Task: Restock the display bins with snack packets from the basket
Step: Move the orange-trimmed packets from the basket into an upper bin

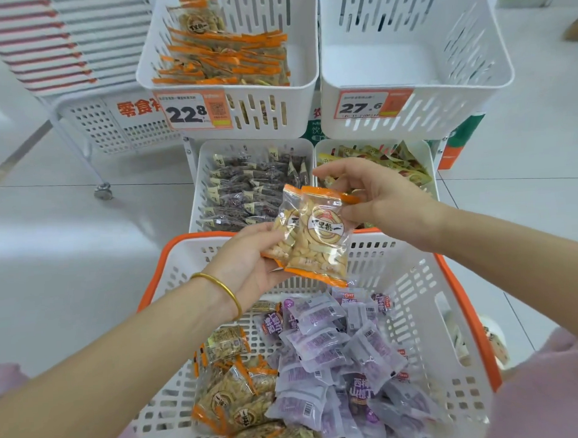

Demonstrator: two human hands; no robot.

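Note:
Above the basket I hold two clear orange-edged snack packets (317,237) of pale yellow pieces. My left hand (250,262), with a gold bangle on the wrist, grips them from below. My right hand (375,196) pinches the front packet's upper right corner. The white basket with an orange rim (460,298) below holds several purple packets (331,348) on the right and orange-edged packets (234,384) on the left. The upper left display bin (306,87) contains several matching orange-edged packets (226,57). The upper right bin (417,83) looks empty.
Two lower bins sit beyond the basket: one with dark packets (247,187), one with yellow-green packets (400,162). Price tags 22.8 (192,112) and 27.6 (372,104) hang on the upper bins. A white wheeled rack (80,105) stands at the left on the tiled floor.

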